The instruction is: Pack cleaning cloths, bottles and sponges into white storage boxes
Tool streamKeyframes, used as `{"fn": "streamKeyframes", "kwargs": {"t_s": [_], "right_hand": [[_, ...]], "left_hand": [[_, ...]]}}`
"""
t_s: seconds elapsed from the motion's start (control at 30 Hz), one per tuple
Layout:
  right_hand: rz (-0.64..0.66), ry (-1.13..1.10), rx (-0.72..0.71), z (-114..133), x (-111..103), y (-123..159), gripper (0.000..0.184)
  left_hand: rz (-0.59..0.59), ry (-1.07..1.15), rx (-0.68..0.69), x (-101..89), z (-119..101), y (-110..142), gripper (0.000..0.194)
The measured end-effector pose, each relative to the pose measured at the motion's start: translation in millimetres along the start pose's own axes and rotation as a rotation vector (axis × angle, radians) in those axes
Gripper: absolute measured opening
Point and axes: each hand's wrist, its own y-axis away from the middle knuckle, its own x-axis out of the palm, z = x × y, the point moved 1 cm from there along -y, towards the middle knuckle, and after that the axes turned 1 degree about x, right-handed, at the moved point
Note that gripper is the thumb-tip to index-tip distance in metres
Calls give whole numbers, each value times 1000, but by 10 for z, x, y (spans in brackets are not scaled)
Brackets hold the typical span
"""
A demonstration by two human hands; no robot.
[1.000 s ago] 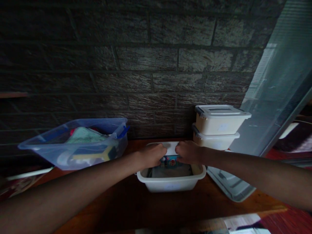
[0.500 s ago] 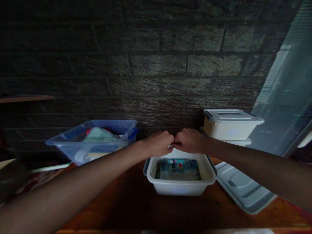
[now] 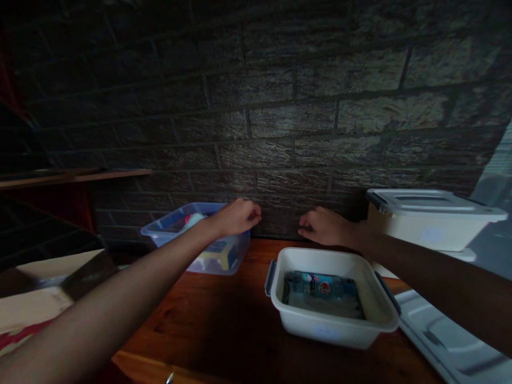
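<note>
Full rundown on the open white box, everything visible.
The open white box looks like plastic: rectangular, rounded corners, flared rim, dark grey clips at both ends, a pale label on the front. It stands upright and unlidded on the wooden table. Inside, what looks like a blue-labelled bottle lies sideways over pale, unclear contents. Neither the left hand nor the right hand appears to touch it.
</note>
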Motion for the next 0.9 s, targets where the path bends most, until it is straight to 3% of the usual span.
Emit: {"fn": "streamKeyframes", "kwargs": {"t_s": [0.2, 0.4, 0.57, 0.73, 0.9], "right_hand": [[-22, -51, -56, 16, 45, -446, 29], [-67, -85, -108, 124, 213, -853, 32], [-50, -100, -132, 192, 279, -1083, 29], [-45, -116, -138, 102, 285, -1080, 31], [-57, -126, -114, -77, 279, -921, 30]], "left_hand": [[69, -136, -264, 19, 923, 260, 24], [159, -202, -387, 236, 1509, 370, 23], [177, -175, -374, 468, 1805, 285, 33], [161, -104, -360, 674, 1960, 163, 14], [58, 11, -422, 630, 2030, 141, 16]]}}
